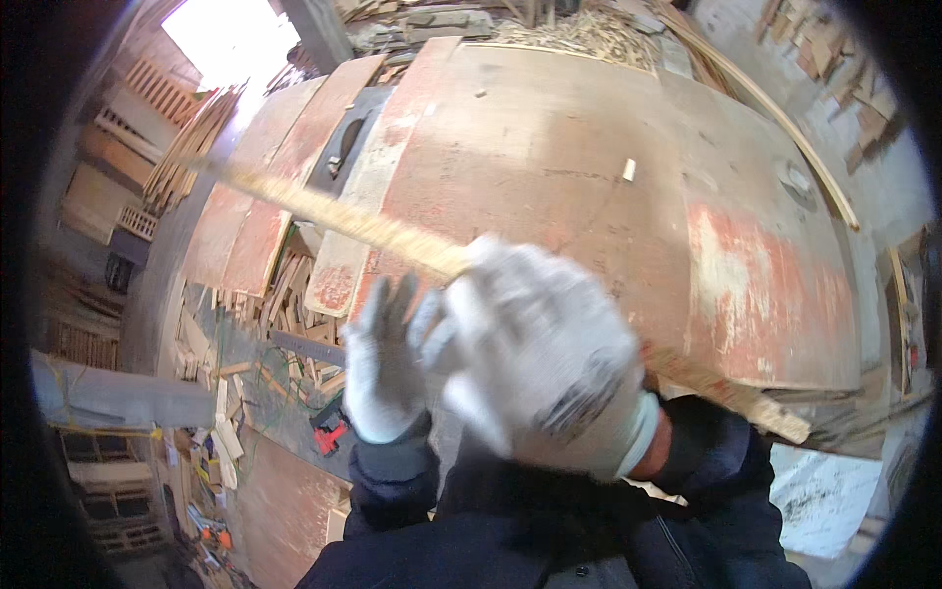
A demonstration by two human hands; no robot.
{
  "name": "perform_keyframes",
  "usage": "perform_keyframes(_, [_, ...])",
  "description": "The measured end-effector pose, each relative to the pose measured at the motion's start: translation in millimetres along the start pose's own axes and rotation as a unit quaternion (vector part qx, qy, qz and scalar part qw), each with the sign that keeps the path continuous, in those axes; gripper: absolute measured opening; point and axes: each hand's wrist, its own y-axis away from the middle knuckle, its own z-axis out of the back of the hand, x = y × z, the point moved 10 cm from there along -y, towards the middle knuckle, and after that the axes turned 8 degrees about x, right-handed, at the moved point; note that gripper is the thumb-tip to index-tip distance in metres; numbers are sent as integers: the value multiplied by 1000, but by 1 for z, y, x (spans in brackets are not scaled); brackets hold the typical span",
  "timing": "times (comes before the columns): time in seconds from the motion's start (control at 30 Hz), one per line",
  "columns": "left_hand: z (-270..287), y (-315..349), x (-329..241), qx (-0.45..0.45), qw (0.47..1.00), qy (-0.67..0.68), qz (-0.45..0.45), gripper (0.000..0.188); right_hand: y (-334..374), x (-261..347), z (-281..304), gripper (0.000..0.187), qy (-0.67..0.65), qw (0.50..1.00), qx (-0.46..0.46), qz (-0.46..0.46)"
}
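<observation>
A long, narrow strip of light wood (392, 236) crosses in front of me, from the upper left down to the lower right behind my right hand. My right hand (549, 353), in a white work glove and blurred by motion, is closed around the strip near its middle. My left hand (383, 363), also gloved, is raised just below the strip with its fingers apart. It appears to hold nothing. Whether its fingertips touch the right glove cannot be made out.
A large worn wooden tabletop (530, 128) with faded red paint lies ahead, bearing a small wood offcut (629, 170). At its left, a dark saw blade (345, 145) stands in a gap. Below are scrap wood pieces (285, 294) and a red tool (329, 438).
</observation>
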Motion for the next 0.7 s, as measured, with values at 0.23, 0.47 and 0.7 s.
perform_keyframes(0.23, [17,70,-48,-102,992,-40,-65,69,107,49,50,44,-427,894,124,53])
perform_keyframes(0.47, [38,113,-38,-161,983,-82,25,49,273,-30,96,32,-196,942,-17,-270])
perform_keyframes(0.7, [81,169,-23,-278,953,-108,56,35,466,-70,-42,30,-264,776,111,-562])
